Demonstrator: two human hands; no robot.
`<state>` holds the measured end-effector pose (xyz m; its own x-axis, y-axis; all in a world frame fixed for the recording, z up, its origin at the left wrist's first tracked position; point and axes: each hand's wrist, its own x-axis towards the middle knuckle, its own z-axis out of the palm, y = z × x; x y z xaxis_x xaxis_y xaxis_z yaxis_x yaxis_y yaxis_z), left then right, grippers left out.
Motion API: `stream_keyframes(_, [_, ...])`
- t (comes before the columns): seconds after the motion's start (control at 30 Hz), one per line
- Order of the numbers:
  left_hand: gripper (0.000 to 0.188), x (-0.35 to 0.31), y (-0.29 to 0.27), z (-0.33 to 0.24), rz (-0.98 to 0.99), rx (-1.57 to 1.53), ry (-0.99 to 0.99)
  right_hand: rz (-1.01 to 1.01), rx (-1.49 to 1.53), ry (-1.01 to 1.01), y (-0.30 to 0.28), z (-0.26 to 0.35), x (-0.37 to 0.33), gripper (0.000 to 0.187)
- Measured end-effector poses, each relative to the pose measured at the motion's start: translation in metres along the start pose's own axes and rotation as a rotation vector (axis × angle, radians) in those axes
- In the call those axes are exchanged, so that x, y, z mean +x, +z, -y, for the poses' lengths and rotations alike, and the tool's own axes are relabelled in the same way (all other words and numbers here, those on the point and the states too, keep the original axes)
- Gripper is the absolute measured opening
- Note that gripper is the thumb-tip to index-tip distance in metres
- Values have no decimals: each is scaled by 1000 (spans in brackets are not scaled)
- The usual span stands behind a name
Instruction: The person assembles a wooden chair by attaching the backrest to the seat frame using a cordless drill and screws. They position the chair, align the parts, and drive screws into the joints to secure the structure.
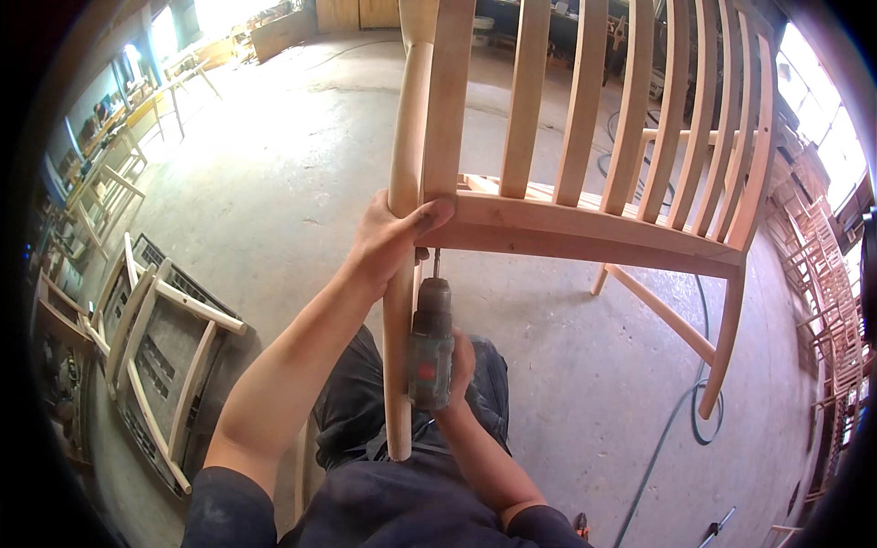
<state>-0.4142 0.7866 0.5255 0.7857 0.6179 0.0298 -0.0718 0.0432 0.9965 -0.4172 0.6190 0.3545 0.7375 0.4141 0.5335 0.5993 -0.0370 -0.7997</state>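
Observation:
A pale wooden chair (pixel 585 230) with a slatted back stands in front of me. My left hand (pixel 393 228) is wrapped round its left corner, where the leg (pixel 398 365) meets the back rail, with the thumb lying across the joint. Below that rail my right hand (pixel 462 365) grips a dark power drill (pixel 431 352), mostly from behind the tool's body. The drill points upward, and its thin bit (pixel 437 263) reaches the underside of the rail beside the leg. Whether the tip has entered the wood cannot be made out.
To the left, wooden frame parts (pixel 174 356) lie on a black pallet (pixel 151 438). A hose (pixel 653 466) curls over the concrete floor (pixel 566 374) at right. Stacked wooden frames (pixel 827 301) line the right side; more chair frames (pixel 110 192) stand far left.

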Motion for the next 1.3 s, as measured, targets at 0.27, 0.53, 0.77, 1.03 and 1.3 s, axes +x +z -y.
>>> stream_keyframes(0.27, [72, -6, -6, 6, -51, 11, 26, -1, 3, 37, 9, -8, -10, 33])
stream_keyframes(0.53, [77, -12, -14, 8, -49, -52, -16, 37, 129, 199, 17, -19, -32, 32])
stream_keyframes(0.77, [70, -23, -37, 14, 7, -89, -16, 5, 20, -41, 30, -6, -40, 9])
stream_keyframes(1.03, [67, -44, -60, 20, 44, -75, -49, 15, 55, 127, 58, -49, -88, 18])
stream_keyframes(1.3, [70, -37, -71, 22, 63, -85, -32, 17, 28, 97, 64, -34, -84, 32])
